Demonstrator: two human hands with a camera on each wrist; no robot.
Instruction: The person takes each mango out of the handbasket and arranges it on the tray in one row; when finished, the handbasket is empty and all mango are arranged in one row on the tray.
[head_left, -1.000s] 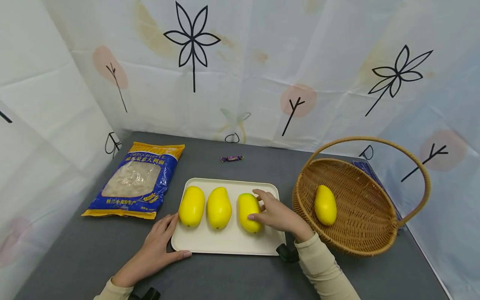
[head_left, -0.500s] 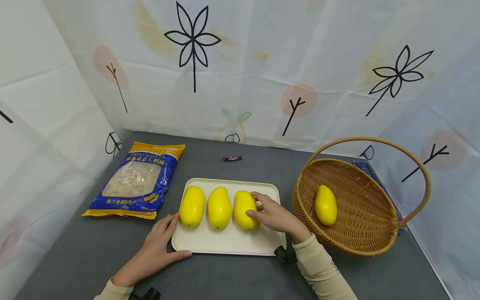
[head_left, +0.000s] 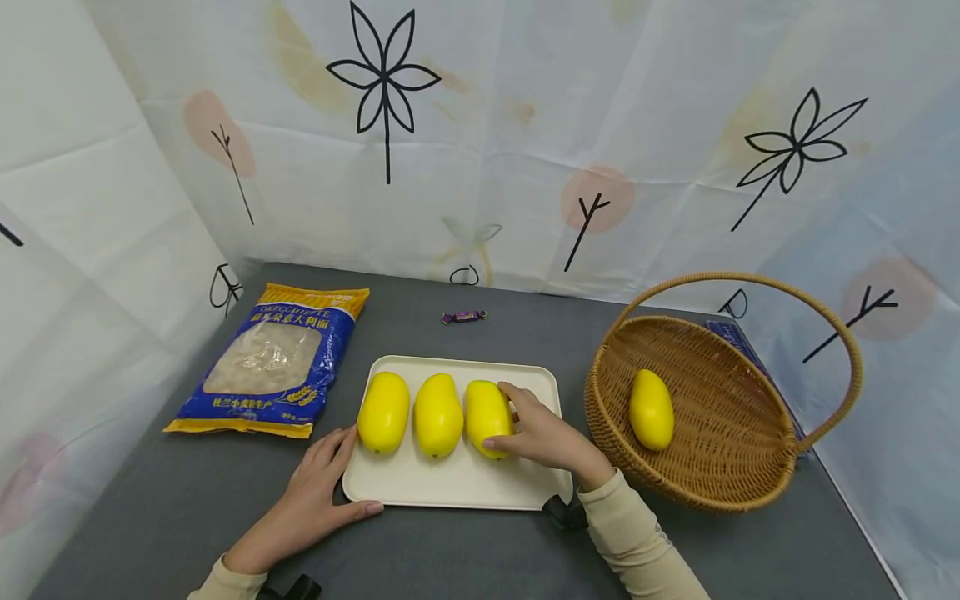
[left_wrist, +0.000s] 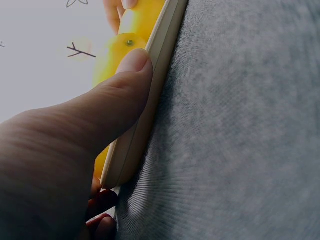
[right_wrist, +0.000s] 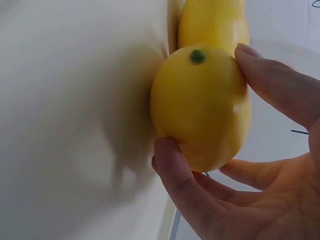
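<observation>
Three yellow mangoes lie in a row on a cream rectangular tray point(head_left: 457, 487). My right hand point(head_left: 543, 429) holds the rightmost mango point(head_left: 486, 417), thumb on its near side and fingers round the far side. In the right wrist view this mango point(right_wrist: 200, 105) shows a small green stem dot, with fingertips pressed to its skin. The middle mango point(head_left: 438, 417) and left mango point(head_left: 384, 412) lie beside it, untouched by that hand. My left hand point(head_left: 311, 492) holds the tray's near left corner, thumb along the front rim and fingers at the left side.
A wicker basket point(head_left: 720, 417) with a tall handle stands at the right, with one mango point(head_left: 651, 410) inside. A blue and yellow pasta bag point(head_left: 273, 362) lies at the left. Behind the tray is a purple wrapped candy point(head_left: 464, 317). A dark blue packet point(head_left: 723, 332) shows behind the basket.
The rightmost mango has shifted left toward the middle one and turned, its greenish side gone from the top. My right hand moved left with it. The left hand stayed put.
</observation>
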